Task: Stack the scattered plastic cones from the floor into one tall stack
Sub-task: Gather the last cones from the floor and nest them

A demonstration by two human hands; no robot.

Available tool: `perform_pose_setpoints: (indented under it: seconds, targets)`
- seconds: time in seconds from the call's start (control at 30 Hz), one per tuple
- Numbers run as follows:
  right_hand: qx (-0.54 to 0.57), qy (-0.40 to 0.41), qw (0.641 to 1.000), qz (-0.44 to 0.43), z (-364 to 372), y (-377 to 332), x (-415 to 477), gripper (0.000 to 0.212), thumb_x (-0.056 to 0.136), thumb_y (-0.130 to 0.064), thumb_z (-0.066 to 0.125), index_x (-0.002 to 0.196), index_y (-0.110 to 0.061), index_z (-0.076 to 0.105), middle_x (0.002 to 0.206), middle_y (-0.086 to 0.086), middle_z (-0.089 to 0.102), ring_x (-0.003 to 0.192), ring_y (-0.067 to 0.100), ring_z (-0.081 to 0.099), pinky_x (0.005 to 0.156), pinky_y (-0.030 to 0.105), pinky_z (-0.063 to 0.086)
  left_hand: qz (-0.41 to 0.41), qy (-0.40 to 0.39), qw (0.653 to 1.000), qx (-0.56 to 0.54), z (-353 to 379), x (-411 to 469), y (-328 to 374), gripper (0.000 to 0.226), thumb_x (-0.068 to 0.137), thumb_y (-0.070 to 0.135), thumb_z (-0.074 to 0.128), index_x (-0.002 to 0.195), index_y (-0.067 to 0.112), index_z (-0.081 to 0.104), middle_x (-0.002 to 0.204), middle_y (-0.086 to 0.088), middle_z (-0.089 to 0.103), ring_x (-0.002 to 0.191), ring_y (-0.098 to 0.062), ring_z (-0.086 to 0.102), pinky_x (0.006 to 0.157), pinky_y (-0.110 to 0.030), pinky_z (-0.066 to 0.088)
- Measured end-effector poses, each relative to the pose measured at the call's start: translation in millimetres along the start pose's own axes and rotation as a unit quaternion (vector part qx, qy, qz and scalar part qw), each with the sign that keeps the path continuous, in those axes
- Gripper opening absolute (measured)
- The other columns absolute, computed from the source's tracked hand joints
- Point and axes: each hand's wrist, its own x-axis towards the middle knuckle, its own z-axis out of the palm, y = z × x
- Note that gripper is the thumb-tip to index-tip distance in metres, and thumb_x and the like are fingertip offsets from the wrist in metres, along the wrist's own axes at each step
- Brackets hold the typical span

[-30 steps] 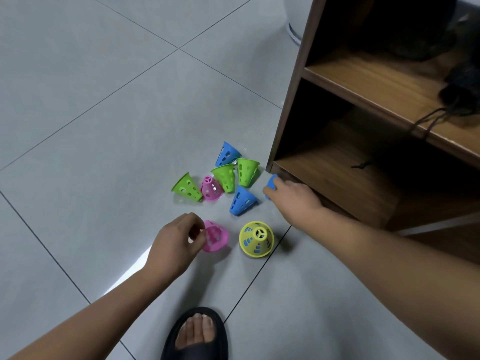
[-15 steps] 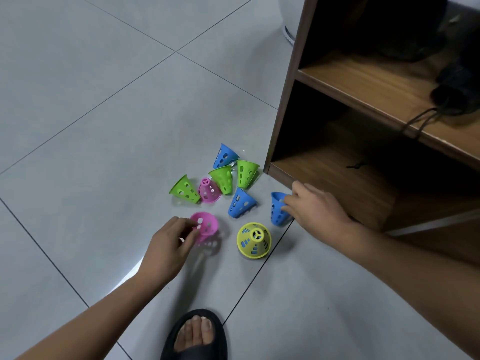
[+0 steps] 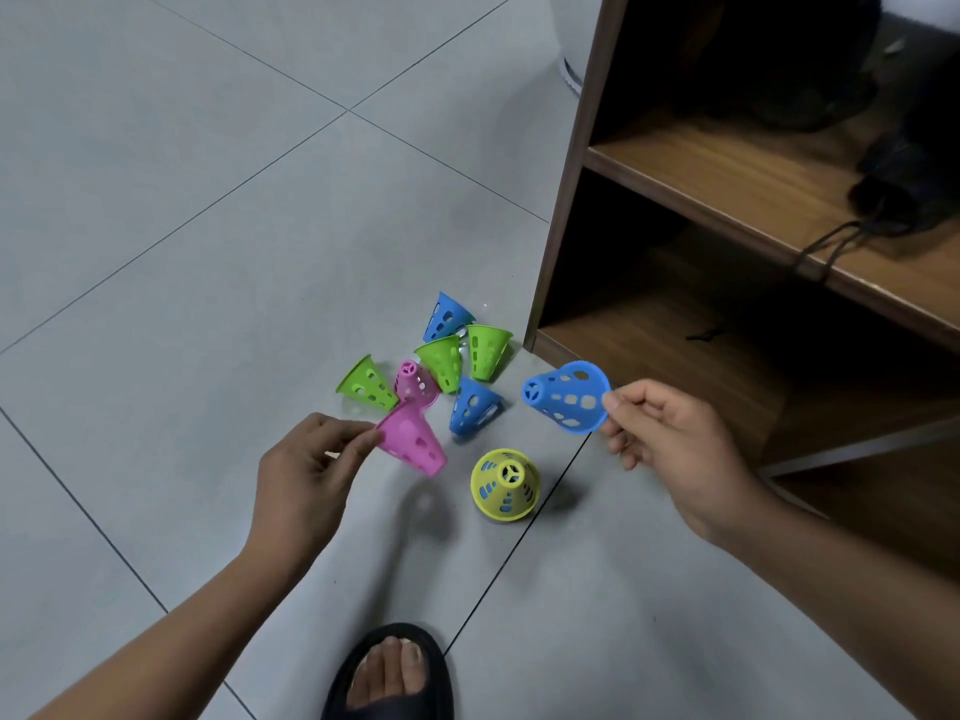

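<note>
The left hand (image 3: 311, 470) pinches a pink cone (image 3: 413, 441) between thumb and fingertips, holding it clear of the floor (image 3: 208, 252). The right hand (image 3: 670, 449) pinches the wide rim of a blue cone (image 3: 569, 397) between thumb and forefinger, the other fingers curled. That cone is held in the air on its side, with its narrow tip pointing to 9 o'clock.

A yellow cone (image 3: 505, 483) stands upright on the floor between the hands, and blue shows through its slots. From it, the pink cone is at 10 o'clock and the held blue one at 1 o'clock.

At its 11 o'clock a second blue cone (image 3: 472, 407) lies on the floor. Beyond that is a loose cluster: three green cones (image 3: 441, 358), a second pink cone (image 3: 413, 379) and a third blue cone (image 3: 444, 317).

A wooden shelf unit (image 3: 566, 200) stands at 2 o'clock. A foot in a black slipper (image 3: 395, 672) is at 6 o'clock.
</note>
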Motion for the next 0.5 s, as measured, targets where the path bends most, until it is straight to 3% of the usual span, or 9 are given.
perform_pose_setpoints:
  seconds: [0.13, 0.27, 0.37, 0.5]
  targets:
    - [0.140, -0.096, 0.982, 0.089, 9, -6, -21, 0.011, 0.101, -0.016, 0.060, 0.098, -0.006, 0.064, 0.079, 0.008, 0.062, 0.065, 0.014, 0.056, 0.055, 0.025, 0.042, -0.090, 0.001, 0.982, -0.166, 0, -3, 28, 0.022, 0.108, 0.023, 0.062, 0.092, 0.019, 0.077, 0.076, -0.002, 0.070, 0.066, -0.015, 0.059, 0.066, -0.029, 0.049]
    - [0.157, -0.169, 0.964, 0.132, 22, 5, -32, 0.025, 0.096, -0.020, 0.062, 0.110, 0.000, 0.062, 0.080, 0.012, 0.060, 0.065, 0.016, 0.056, 0.056, 0.026, 0.043, -0.116, -0.014, 0.951, -0.286, 2, -10, 48, 0.030, 0.112, 0.016, 0.052, 0.089, 0.005, 0.067, 0.081, -0.011, 0.067, 0.068, -0.023, 0.055, 0.067, -0.037, 0.044]
    - [0.132, -0.164, 0.966, 0.147, 31, 17, -34, 0.012, 0.105, -0.013, 0.057, 0.103, -0.003, 0.062, 0.079, 0.012, 0.061, 0.065, 0.016, 0.056, 0.056, 0.026, 0.042, -0.109, -0.044, 0.940, -0.319, 6, -18, 57, 0.029, 0.112, 0.014, 0.049, 0.091, 0.002, 0.063, 0.080, -0.012, 0.065, 0.067, -0.023, 0.053, 0.063, -0.031, 0.044]
    - [0.051, -0.106, 0.984, 0.133, 42, 34, -26, 0.018, 0.107, -0.013, 0.058, 0.091, -0.006, 0.064, 0.076, 0.009, 0.065, 0.064, 0.017, 0.057, 0.057, 0.028, 0.044, -0.106, -0.066, 0.927, -0.354, 13, -28, 65, 0.028, 0.112, 0.009, 0.046, 0.092, -0.007, 0.058, 0.078, -0.013, 0.060, 0.066, -0.022, 0.049, 0.061, -0.026, 0.043]
